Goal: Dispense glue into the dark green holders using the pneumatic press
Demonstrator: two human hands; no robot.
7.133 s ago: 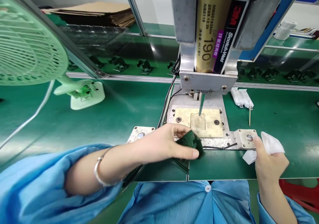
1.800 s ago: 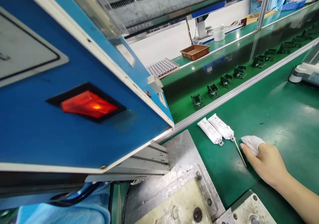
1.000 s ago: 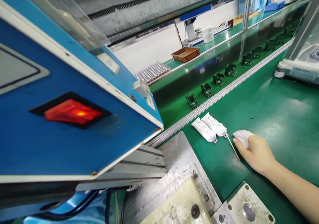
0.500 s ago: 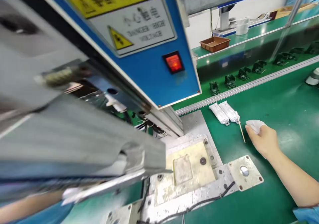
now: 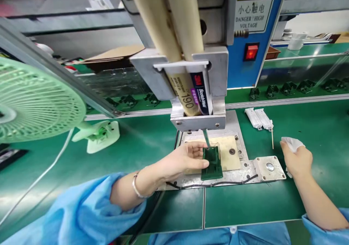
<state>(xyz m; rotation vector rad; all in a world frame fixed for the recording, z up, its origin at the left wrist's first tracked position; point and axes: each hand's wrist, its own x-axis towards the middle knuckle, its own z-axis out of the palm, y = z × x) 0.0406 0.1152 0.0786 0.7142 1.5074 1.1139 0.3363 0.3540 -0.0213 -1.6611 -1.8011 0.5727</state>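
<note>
The left hand [image 5: 180,162] is clamped on a dark-green moulded plastic bracket [image 5: 213,169]; the right hand [image 5: 300,162] (well apart) grips a crumpled white cloth [image 5: 293,143]. The cream rectangular plate [image 5: 229,160] showed bare half a second ago; now the bracket hides part of it, by the slim teal nozzle [image 5: 206,137], bringing the work there. Contact is hard to tell.

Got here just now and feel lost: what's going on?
The person's left hand holds a green part right by the tip of a nozzle; whether they touch is unclear. The right hand grips a white wipe, just beyond a round button. Two white packets lie farther back on the green table.
</note>
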